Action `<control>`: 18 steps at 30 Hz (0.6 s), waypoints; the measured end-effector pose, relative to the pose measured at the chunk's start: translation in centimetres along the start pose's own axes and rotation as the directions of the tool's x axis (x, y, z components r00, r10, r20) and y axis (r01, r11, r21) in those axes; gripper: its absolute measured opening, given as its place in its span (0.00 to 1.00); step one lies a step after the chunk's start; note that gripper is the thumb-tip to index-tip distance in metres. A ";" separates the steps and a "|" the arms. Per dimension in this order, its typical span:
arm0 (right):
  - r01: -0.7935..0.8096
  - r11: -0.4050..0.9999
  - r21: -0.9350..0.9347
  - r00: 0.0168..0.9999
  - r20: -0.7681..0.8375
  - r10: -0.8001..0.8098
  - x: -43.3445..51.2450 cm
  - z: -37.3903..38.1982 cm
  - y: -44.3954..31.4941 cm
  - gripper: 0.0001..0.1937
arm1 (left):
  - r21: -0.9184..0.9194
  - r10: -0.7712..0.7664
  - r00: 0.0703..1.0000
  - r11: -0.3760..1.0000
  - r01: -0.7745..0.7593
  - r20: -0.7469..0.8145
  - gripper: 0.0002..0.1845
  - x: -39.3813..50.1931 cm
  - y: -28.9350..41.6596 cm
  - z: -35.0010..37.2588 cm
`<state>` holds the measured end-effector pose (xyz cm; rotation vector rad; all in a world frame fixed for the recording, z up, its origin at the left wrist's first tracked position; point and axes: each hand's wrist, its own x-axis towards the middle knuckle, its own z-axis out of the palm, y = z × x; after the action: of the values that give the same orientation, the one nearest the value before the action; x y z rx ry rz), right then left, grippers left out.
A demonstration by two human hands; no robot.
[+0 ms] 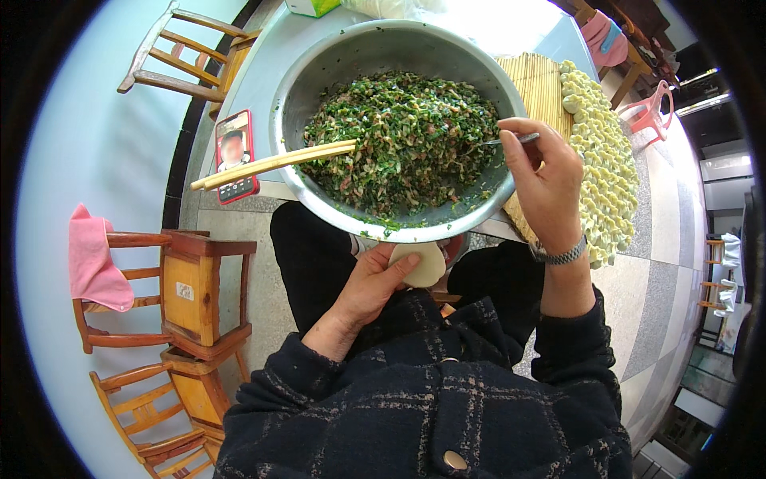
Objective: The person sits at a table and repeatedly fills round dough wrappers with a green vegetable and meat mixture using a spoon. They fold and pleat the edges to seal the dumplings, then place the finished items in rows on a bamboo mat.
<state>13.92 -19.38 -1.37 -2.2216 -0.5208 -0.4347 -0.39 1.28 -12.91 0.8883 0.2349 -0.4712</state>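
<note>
My left hand [377,278] holds a round, pale dumpling wrapper [422,266] below the near rim of a large metal basin [400,236]. The thumb lies on top of the wrapper. A heap of chopped green and pinkish filling [401,138] sits in the basin. At the right rim, my right hand [541,173] grips the handle of a metal spoon [522,139]; its far end is hidden in the filling. A pair of wooden chopsticks [275,163] rests across the basin's left rim, tips in the filling.
Rows of shaped dumplings [601,173] lie on a reed mat [535,90] at the right. Left of the basin, a red-cased phone [234,135] lies partly under the chopsticks on the table [263,72]. Wooden chairs [191,287] stand along the left wall, one with a pink cloth [99,263].
</note>
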 end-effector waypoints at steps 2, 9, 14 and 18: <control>0.037 0.994 -0.105 0.997 0.077 -0.029 0.7 0.5 0.1 0.06 | 0.020 0.014 1.000 1.000 -0.014 0.000 0.17 0.1 0.0 -0.1; -0.221 0.975 0.005 0.952 0.218 0.215 0.9 -3.3 -0.3 0.09 | 0.046 -0.016 1.000 0.999 0.016 -0.003 0.18 -0.5 0.5 -2.0; -0.347 0.838 0.420 0.930 0.269 0.251 0.2 -5.6 -1.5 0.13 | 0.039 0.002 0.999 0.999 0.000 -0.054 0.18 -0.2 0.1 -2.8; -0.404 0.714 0.572 0.902 0.379 0.207 -0.4 -4.9 -2.0 0.13 | 0.026 0.028 0.997 0.999 -0.026 -0.075 0.18 0.0 -0.5 -3.2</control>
<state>11.96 -22.02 2.73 -1.6434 -0.3568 0.2420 -0.62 3.51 -15.25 0.9336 0.2862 -0.4167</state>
